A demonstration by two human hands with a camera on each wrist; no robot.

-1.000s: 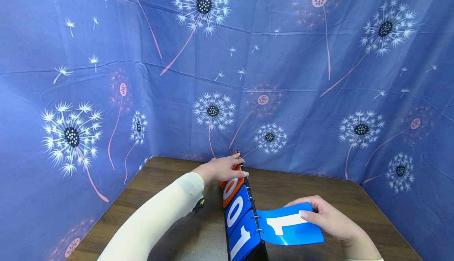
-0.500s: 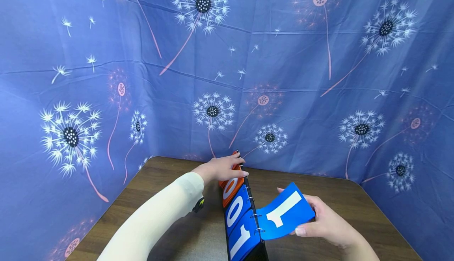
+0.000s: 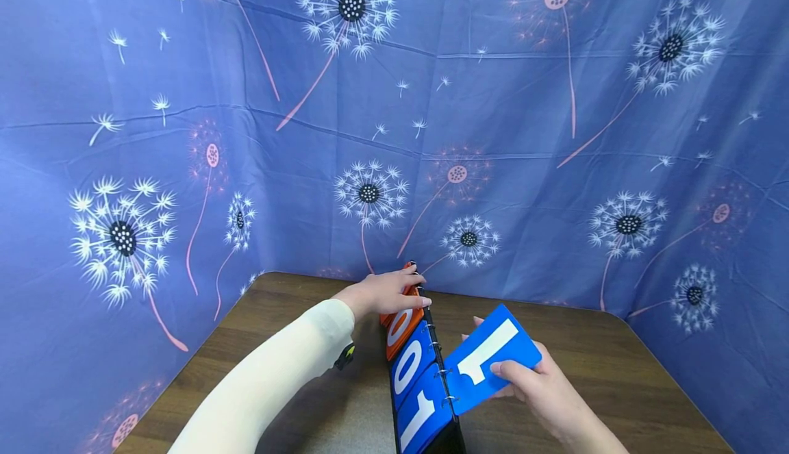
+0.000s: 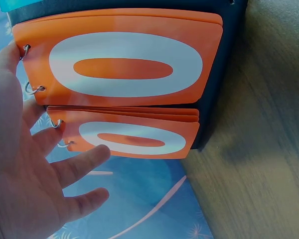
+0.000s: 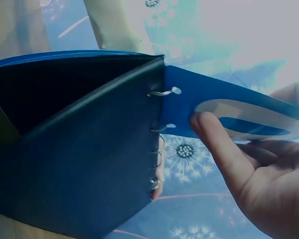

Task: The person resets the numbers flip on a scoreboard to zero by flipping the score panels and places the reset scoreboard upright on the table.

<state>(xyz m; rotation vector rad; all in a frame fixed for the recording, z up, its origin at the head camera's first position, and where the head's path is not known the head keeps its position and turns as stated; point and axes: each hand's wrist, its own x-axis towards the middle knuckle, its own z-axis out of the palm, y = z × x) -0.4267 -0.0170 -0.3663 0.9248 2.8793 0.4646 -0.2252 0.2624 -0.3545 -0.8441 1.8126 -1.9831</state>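
Note:
A flip scoreboard [image 3: 431, 344] stands in a tent shape, with orange and blue number cards on metal rings. My left hand [image 3: 382, 293] rests over the ringed top edge at the far end, beside the orange 0 cards [image 4: 125, 64]. In the left wrist view its fingers are spread and fairly straight. With my right hand [image 3: 542, 385] I pinch a blue card [image 3: 514, 341], flipped over to the right and still on its rings. Its face in the head view reads 1; the right wrist view shows a white 0 [image 5: 254, 107] on the other side.
The scoreboard stands on a brown wooden table [image 3: 592, 344]. Behind and at both sides hangs a blue cloth [image 3: 524, 200] with dandelion prints. The scoreboard's black back panel [image 5: 89, 159] slopes down to the table.
My right hand has shifted left, closer to the rings, and its grip on the blue card has moved. The card now tilts upward instead of lying out to the right. My left hand stays put.

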